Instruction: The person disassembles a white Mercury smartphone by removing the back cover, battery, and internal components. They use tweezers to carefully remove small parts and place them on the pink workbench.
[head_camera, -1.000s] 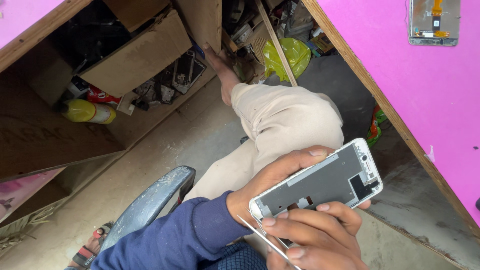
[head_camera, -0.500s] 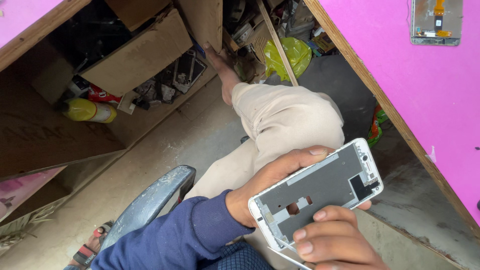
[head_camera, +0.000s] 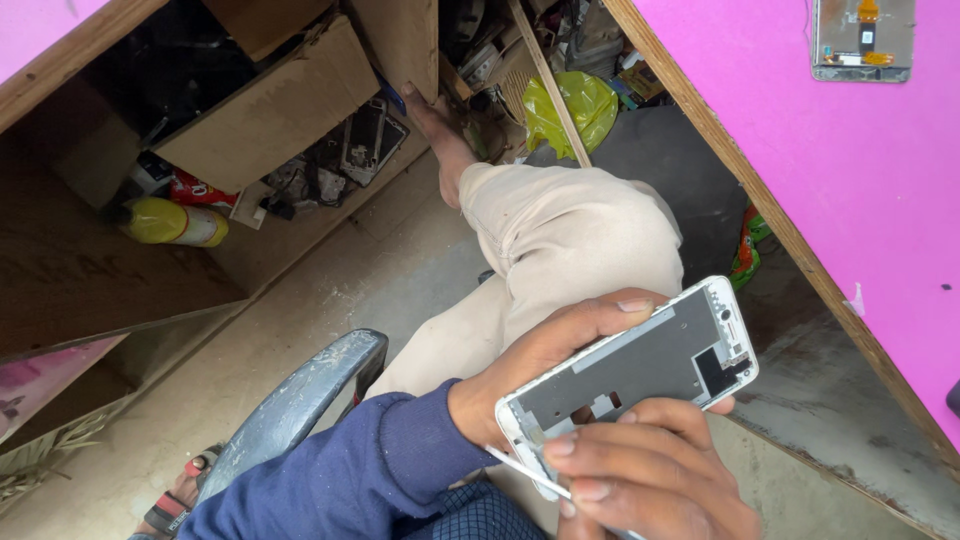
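My left hand (head_camera: 535, 358), in a dark blue sleeve, grips a white phone frame (head_camera: 640, 362) from behind, thumb along its upper edge. The frame lies open side up, showing a grey inner plate with cut-outs. My right hand (head_camera: 650, 480) sits just below it at the bottom edge of the view, pinching a thin white pointed tool (head_camera: 522, 471). The tool's tip lies at the frame's lower left corner. Part of my right hand is cut off by the picture edge.
My beige trouser leg (head_camera: 570, 235) and bare foot (head_camera: 440, 140) stretch over the concrete floor. A pink tabletop (head_camera: 850, 190) with a phone part (head_camera: 862, 40) is on the right. A cardboard box (head_camera: 270, 105), yellow bottle (head_camera: 170, 222), green bag (head_camera: 565, 105) and grey chair (head_camera: 300, 400) surround me.
My right hand dipped lower and came back up against the frame's lower edge. The thin tool now points at the lower left corner. The left hand keeps the frame still.
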